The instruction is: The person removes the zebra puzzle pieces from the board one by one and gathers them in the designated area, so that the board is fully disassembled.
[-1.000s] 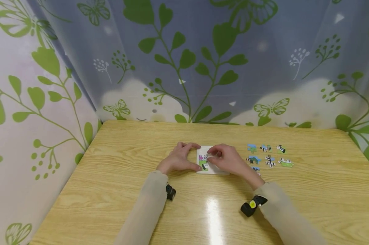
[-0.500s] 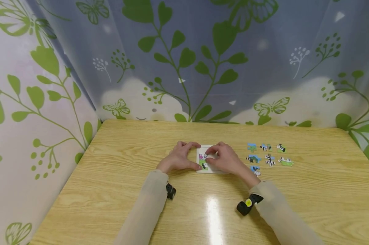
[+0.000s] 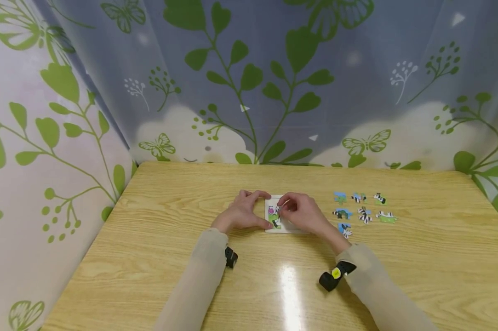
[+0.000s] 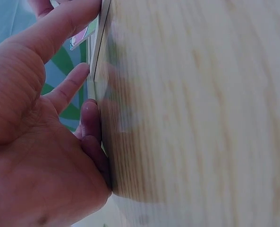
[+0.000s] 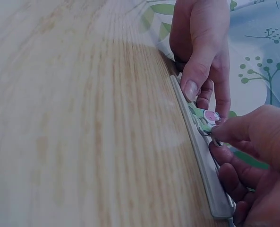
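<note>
A small white puzzle tray [image 3: 288, 231] lies on the wooden table, with picture pieces [image 3: 271, 210] in green and pink at its left side. My left hand [image 3: 241, 214] presses the tray's left edge, thumb at the near corner and forefinger at the far one. My right hand [image 3: 306, 214] reaches over the tray, covering much of its right part. Between its thumb and forefinger it pinches a small puzzle piece [image 5: 216, 141], tilted beside the laid pieces; its picture is mostly hidden. In the left wrist view the left palm [image 4: 40, 151] stands beside the tray edge.
Right of the tray lie several loose puzzle pieces in rows, among them a striped zebra piece [image 3: 365, 216], a green-bottomed piece [image 3: 386, 217] and a blue piece [image 3: 345, 229]. A patterned curtain [image 3: 249, 92] hangs behind the table [image 3: 182, 184].
My right hand has shifted slightly left over the tray with the pinched piece, uncovering the lowest loose piece. My left hand has kept its place on the tray edge.
</note>
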`<state>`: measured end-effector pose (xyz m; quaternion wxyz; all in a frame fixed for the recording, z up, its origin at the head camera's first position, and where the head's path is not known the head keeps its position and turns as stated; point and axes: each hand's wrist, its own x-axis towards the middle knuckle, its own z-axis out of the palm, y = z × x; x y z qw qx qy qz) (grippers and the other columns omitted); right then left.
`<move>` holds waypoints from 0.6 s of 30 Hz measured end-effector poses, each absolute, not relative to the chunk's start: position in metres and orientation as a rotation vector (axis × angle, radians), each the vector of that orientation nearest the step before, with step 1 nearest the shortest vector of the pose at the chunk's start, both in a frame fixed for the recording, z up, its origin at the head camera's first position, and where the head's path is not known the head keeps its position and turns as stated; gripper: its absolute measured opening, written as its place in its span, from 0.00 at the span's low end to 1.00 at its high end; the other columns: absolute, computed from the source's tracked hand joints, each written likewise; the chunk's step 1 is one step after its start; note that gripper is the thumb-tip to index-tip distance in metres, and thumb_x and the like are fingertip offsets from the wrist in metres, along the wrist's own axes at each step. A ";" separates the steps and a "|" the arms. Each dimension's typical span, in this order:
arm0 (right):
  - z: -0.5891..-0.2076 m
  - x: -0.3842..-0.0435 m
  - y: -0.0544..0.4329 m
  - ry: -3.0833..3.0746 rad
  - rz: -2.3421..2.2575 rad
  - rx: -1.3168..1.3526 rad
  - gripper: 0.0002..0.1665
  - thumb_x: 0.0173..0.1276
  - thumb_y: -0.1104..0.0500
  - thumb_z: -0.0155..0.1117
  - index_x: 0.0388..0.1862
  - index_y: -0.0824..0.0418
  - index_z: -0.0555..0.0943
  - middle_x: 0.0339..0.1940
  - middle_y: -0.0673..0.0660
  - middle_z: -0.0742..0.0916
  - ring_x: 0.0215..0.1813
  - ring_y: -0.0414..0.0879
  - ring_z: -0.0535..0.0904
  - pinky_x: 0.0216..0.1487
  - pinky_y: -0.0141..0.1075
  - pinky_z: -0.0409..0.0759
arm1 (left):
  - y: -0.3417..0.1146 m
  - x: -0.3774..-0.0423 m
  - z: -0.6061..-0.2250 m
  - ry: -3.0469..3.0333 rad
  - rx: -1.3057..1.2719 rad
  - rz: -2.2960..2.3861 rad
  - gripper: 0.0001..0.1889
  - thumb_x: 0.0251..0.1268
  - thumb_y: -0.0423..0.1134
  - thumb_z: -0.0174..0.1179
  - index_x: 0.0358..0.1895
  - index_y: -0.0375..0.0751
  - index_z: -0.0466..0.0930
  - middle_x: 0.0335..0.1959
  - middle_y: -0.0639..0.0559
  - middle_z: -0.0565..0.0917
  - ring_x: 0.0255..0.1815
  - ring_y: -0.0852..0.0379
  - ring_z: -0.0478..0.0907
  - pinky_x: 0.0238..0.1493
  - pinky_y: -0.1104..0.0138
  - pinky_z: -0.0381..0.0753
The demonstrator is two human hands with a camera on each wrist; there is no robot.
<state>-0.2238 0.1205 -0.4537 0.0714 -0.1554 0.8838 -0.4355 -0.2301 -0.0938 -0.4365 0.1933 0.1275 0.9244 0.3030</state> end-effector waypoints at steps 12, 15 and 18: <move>-0.453 -0.227 0.120 2.677 -1.282 -0.364 0.08 0.69 0.57 0.69 0.45 0.56 0.87 0.37 0.54 0.90 0.39 0.44 0.82 0.42 0.37 0.77 | -0.095 -0.232 -0.436 2.602 0.363 0.840 0.43 0.52 0.53 0.77 0.73 0.64 0.67 0.70 0.41 0.64 0.67 0.44 0.64 0.67 0.46 0.69; -0.452 -0.226 0.124 2.663 -1.321 -0.364 0.08 0.69 0.57 0.69 0.45 0.56 0.87 0.38 0.54 0.90 0.39 0.44 0.82 0.42 0.36 0.77 | -0.095 -0.232 -0.437 2.600 0.368 0.832 0.43 0.51 0.54 0.77 0.73 0.64 0.67 0.70 0.41 0.64 0.67 0.44 0.65 0.67 0.45 0.69; -0.450 -0.225 0.131 2.636 -1.372 -0.363 0.09 0.70 0.56 0.69 0.46 0.56 0.87 0.38 0.54 0.89 0.38 0.44 0.81 0.41 0.36 0.77 | -0.095 -0.232 -0.438 2.600 0.377 0.815 0.43 0.51 0.55 0.77 0.73 0.65 0.66 0.71 0.41 0.63 0.68 0.44 0.64 0.67 0.45 0.69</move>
